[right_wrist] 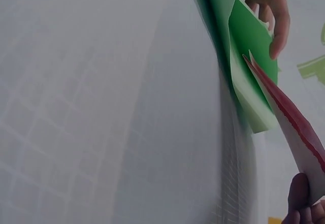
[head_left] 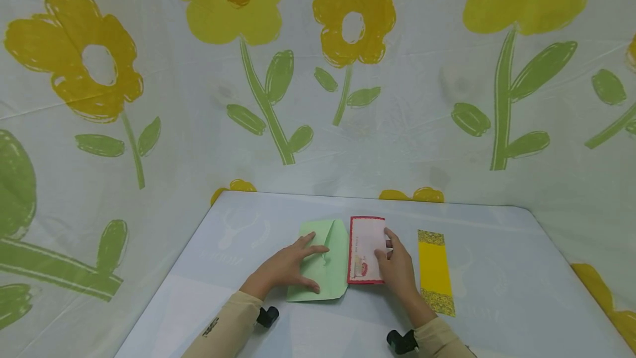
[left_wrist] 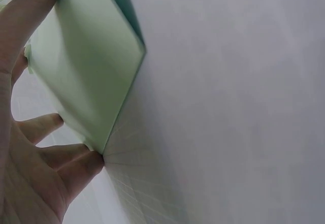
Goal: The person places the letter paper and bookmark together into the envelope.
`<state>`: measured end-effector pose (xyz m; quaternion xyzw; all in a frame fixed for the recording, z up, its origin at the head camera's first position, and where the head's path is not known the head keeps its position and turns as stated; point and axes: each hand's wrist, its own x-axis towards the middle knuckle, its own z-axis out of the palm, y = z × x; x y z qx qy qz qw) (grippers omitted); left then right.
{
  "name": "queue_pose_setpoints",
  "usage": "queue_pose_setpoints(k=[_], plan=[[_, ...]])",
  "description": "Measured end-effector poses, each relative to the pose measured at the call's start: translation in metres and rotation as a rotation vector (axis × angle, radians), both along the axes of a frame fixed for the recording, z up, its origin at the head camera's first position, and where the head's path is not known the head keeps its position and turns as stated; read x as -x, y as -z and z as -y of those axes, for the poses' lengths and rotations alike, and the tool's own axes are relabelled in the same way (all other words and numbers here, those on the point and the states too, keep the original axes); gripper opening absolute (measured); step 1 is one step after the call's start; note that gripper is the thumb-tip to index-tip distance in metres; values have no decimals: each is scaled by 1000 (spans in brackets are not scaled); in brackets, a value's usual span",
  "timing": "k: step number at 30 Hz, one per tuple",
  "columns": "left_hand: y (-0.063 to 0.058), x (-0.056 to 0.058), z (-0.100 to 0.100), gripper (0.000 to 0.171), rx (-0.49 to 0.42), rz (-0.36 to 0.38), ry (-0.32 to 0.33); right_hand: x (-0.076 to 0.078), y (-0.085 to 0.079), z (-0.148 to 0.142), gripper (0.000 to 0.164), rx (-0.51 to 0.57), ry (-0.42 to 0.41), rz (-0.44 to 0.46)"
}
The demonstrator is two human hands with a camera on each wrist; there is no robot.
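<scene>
A light green envelope point(head_left: 334, 269) lies under my left hand point(head_left: 288, 264), which holds it with the thumb near its front edge and the fingers over its far and left part. In the left wrist view, fingertips point(left_wrist: 94, 158) meet the envelope's edge. My right hand point(head_left: 397, 264) pinches a pale pink card point(head_left: 365, 242) with a red border by its right side. The card stands just right of the envelope, its left edge against the envelope's right side. Seen from the right wrist, the envelope's mouth point(right_wrist: 251, 36) gapes and the card's end point(right_wrist: 259, 71) overlaps it.
A yellow strip point(head_left: 434, 261) with glittery gold ends lies to the right of my right hand. The white table point(head_left: 497, 291) ends at a flower-printed cloth wall point(head_left: 412, 126) behind. Small black devices point(head_left: 268, 316) sit at both wrists.
</scene>
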<state>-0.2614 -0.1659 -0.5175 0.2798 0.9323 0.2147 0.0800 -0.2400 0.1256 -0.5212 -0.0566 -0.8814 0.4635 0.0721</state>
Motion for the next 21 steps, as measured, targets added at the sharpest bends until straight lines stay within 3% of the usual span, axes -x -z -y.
queue_pose_setpoints(k=[21], plan=[[-1, -1, -1, 94, 12, 7, -6, -3, -1, 13, 66, 11, -7, 24]])
